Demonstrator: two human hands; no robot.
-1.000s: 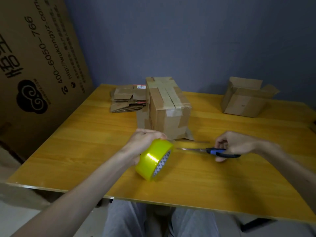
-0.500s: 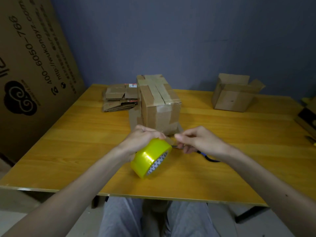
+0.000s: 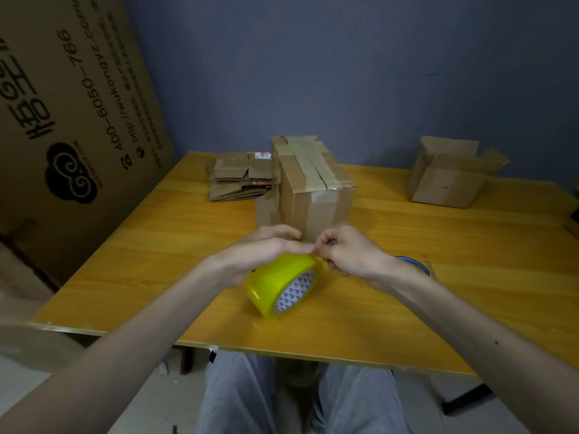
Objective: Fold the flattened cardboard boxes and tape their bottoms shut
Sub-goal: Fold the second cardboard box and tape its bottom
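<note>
A folded cardboard box [image 3: 313, 189] stands upside down in the middle of the yellow table [image 3: 470, 245], its taped bottom facing up. Just in front of it my left hand [image 3: 266, 249] grips the top of a yellow tape roll [image 3: 282, 286] held on edge above the table. My right hand [image 3: 347, 252] pinches at the roll's upper rim, fingertips touching those of the left hand. Blue-handled scissors [image 3: 413, 264] lie on the table behind my right wrist, mostly hidden. A stack of flattened boxes [image 3: 238, 177] lies behind the box to the left.
An open folded box [image 3: 448, 177] sits at the back right of the table. A large printed cardboard sheet [image 3: 69, 120] leans against the wall on the left. My legs in grey trousers [image 3: 297, 396] show under the table's near edge.
My right hand has let go of the scissors, left them on the table, and moved left to the tape roll. The left hand keeps holding the roll.
</note>
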